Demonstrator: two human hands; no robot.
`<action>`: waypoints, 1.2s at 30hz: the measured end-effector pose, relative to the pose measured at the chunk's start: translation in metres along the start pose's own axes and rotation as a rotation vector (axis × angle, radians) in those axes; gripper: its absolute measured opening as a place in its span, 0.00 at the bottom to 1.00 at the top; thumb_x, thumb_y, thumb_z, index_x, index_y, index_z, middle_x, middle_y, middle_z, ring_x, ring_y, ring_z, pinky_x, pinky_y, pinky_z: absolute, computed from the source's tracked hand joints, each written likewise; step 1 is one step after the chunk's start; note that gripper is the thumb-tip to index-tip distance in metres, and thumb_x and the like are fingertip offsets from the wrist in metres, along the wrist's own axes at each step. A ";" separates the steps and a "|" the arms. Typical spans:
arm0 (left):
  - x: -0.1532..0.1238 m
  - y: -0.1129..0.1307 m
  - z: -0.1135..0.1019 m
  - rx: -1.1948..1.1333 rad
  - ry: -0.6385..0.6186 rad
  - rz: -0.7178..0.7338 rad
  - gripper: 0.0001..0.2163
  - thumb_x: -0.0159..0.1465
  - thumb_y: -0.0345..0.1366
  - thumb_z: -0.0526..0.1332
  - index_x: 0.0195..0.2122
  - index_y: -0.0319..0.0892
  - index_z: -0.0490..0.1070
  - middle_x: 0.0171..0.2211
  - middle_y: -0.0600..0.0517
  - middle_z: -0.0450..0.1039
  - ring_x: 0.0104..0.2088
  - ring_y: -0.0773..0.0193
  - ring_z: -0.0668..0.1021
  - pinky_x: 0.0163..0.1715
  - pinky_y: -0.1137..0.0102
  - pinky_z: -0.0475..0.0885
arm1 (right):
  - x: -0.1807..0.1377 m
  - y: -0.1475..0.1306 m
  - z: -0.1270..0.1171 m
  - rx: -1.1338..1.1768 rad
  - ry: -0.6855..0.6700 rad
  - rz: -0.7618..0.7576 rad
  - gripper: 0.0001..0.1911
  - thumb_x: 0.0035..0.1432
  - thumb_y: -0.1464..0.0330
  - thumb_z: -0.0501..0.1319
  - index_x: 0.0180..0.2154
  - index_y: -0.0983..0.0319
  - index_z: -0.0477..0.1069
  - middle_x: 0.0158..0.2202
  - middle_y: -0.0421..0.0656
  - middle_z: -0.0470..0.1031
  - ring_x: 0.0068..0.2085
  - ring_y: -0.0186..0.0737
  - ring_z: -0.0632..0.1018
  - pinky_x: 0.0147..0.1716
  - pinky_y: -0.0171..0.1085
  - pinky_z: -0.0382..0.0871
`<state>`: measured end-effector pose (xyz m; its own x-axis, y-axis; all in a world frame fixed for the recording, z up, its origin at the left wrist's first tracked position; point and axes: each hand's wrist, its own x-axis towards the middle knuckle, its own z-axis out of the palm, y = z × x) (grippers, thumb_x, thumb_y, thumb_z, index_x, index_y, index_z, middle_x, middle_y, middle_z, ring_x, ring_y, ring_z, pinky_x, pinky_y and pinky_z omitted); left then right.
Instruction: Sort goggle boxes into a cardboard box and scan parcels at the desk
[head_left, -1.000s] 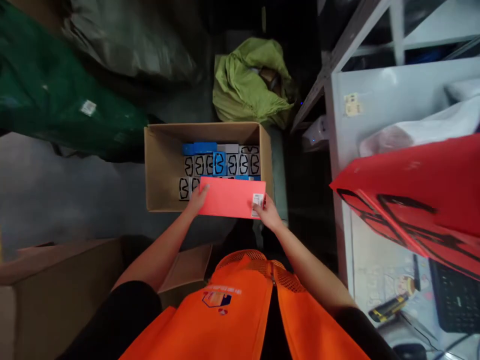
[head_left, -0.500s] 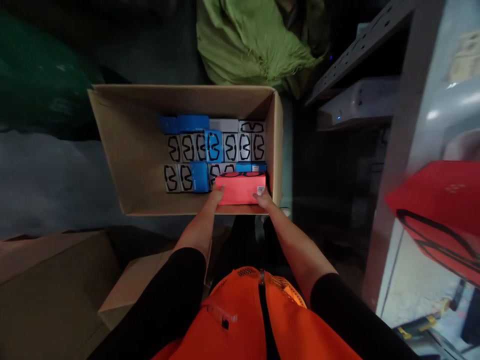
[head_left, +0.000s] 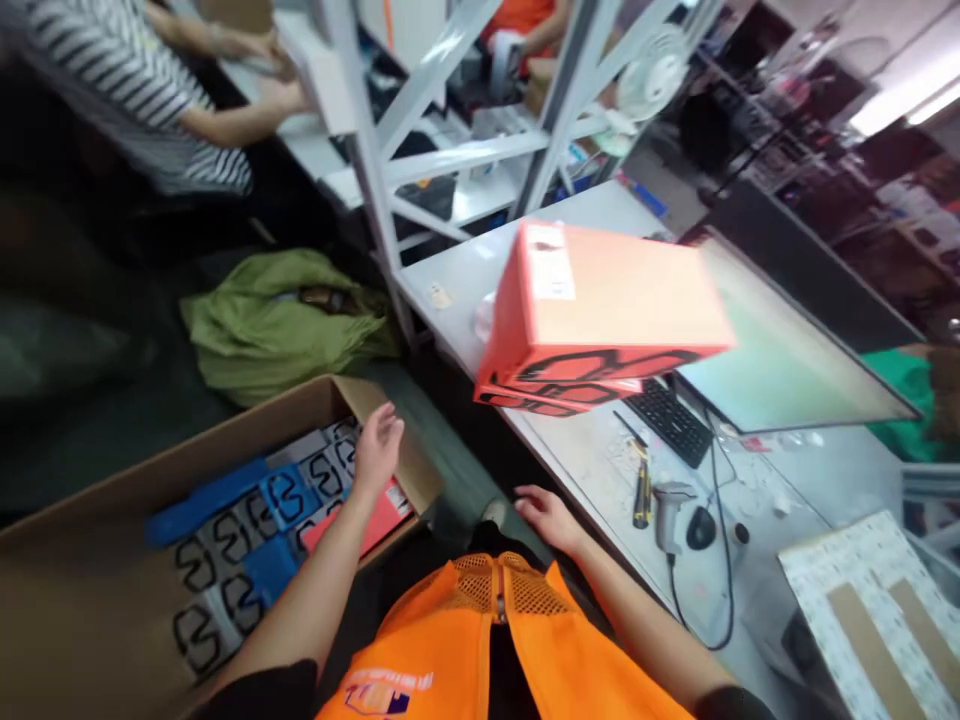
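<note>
My left hand [head_left: 379, 447] is raised over the right end of the cardboard carton [head_left: 414, 460], holding nothing, its fingers apart. Beneath it a red box [head_left: 384, 520] with a white label lies in the carton, partly hidden by my forearm. White boxes [head_left: 197, 566] with black goggle-like outlines and blue boxes [head_left: 271, 570] fill rows beside it. Between the carton and the table, my right hand [head_left: 551, 518] is empty with fingers stretched out. Nearest to it are the table edge and the stacked red boxes [head_left: 626, 295], which bear black outlines.
On the table [head_left: 577, 450] are a keyboard [head_left: 670, 422], a barcode scanner [head_left: 670, 512], a mouse [head_left: 700, 528], a yellow cutter [head_left: 642, 495] and a monitor [head_left: 787, 345]. A green sack [head_left: 277, 340] lies behind the carton. A person in stripes [head_left: 142, 90] works at far left.
Both hands have let go of the red box, which now lies in the carton. My view has swung right and up towards the table, and my right hand has moved towards it.
</note>
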<state>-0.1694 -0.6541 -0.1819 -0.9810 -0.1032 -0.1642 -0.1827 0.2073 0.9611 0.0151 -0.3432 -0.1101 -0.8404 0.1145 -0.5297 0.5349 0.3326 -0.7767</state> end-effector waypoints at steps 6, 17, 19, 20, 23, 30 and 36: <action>0.008 0.258 0.068 -0.308 -0.111 0.633 0.36 0.68 0.67 0.61 0.70 0.54 0.63 0.73 0.48 0.64 0.70 0.48 0.72 0.64 0.57 0.73 | -0.102 0.073 -0.164 0.345 0.614 0.087 0.31 0.43 0.43 0.71 0.41 0.58 0.80 0.34 0.49 0.84 0.36 0.54 0.85 0.41 0.52 0.81; 0.008 0.335 0.115 -0.353 -0.360 0.135 0.40 0.74 0.69 0.45 0.54 0.36 0.79 0.49 0.42 0.84 0.60 0.44 0.81 0.60 0.53 0.79 | -0.006 -0.138 -0.280 0.425 0.521 -0.621 0.40 0.60 0.38 0.65 0.60 0.60 0.77 0.62 0.52 0.79 0.62 0.53 0.79 0.61 0.53 0.75; 0.000 0.341 0.114 -0.367 -0.393 0.129 0.40 0.74 0.68 0.44 0.56 0.38 0.79 0.51 0.42 0.84 0.60 0.44 0.81 0.60 0.54 0.79 | 0.008 -0.185 -0.262 0.352 0.446 -0.737 0.41 0.63 0.38 0.62 0.64 0.60 0.74 0.65 0.50 0.76 0.66 0.52 0.76 0.66 0.55 0.71; -0.005 0.345 0.112 -0.376 -0.406 0.136 0.39 0.75 0.68 0.44 0.58 0.38 0.78 0.52 0.42 0.84 0.61 0.44 0.81 0.61 0.54 0.78 | 0.006 -0.199 -0.252 0.325 0.449 -0.782 0.42 0.63 0.38 0.62 0.65 0.61 0.73 0.66 0.50 0.76 0.67 0.53 0.75 0.69 0.55 0.68; -0.029 0.351 0.096 -0.411 -0.389 0.160 0.36 0.75 0.65 0.46 0.61 0.39 0.77 0.54 0.42 0.83 0.63 0.44 0.79 0.62 0.54 0.78 | -0.031 -0.198 -0.230 0.296 0.538 -0.831 0.41 0.62 0.40 0.64 0.64 0.61 0.74 0.68 0.51 0.74 0.70 0.56 0.71 0.74 0.56 0.59; -0.166 0.315 0.063 -0.376 -0.567 0.215 0.47 0.61 0.67 0.68 0.77 0.53 0.60 0.66 0.46 0.75 0.70 0.34 0.72 0.65 0.47 0.76 | -0.179 -0.034 -0.211 0.717 0.594 -0.603 0.20 0.65 0.44 0.62 0.49 0.46 0.83 0.59 0.51 0.80 0.58 0.64 0.81 0.52 0.63 0.79; -0.219 0.221 0.133 -0.253 -0.781 0.054 0.50 0.64 0.61 0.67 0.82 0.56 0.44 0.80 0.51 0.51 0.77 0.38 0.60 0.74 0.48 0.65 | -0.200 0.070 -0.183 0.742 0.794 -0.182 0.22 0.62 0.43 0.65 0.43 0.53 0.78 0.46 0.48 0.82 0.46 0.54 0.83 0.43 0.50 0.80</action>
<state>-0.0033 -0.4565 0.0370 -0.7674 0.6271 -0.1336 -0.2050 -0.0426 0.9778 0.2051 -0.1711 0.0038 -0.5867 0.7786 -0.2228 0.0933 -0.2083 -0.9736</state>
